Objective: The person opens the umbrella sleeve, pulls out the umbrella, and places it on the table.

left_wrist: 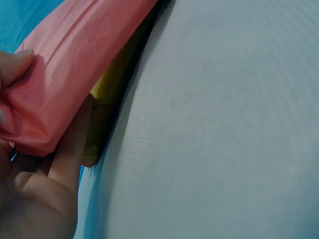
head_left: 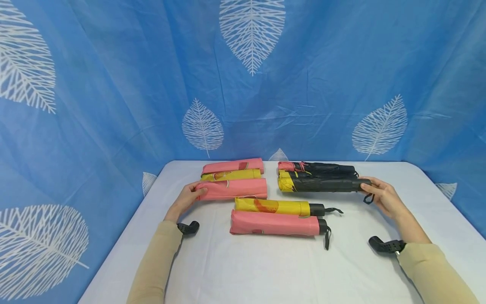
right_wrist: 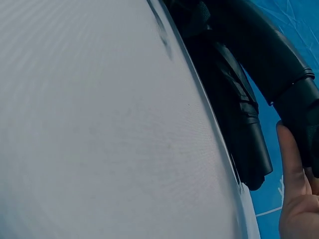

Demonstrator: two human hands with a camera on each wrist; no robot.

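My left hand (head_left: 184,202) pinches the left end of a pink umbrella sleeve (head_left: 235,189), thumb on one side and fingers beneath. In the left wrist view the pink sleeve (left_wrist: 84,64) stands above a yellow one (left_wrist: 107,94). Over on the right, my right hand (head_left: 383,197) holds the handle end of a folded black umbrella with a yellow tip (head_left: 322,185). The right wrist view shows this umbrella's black handle (right_wrist: 301,117) above another black umbrella (right_wrist: 244,124), with a finger along it.
Behind the held sleeve lie a yellow (head_left: 233,175) and a pink sleeve (head_left: 231,166). At the back right is a black umbrella with a pink tip (head_left: 326,168). Nearer, a yellow umbrella (head_left: 281,207) and a pink one (head_left: 273,223) lie on the white table (head_left: 281,270).
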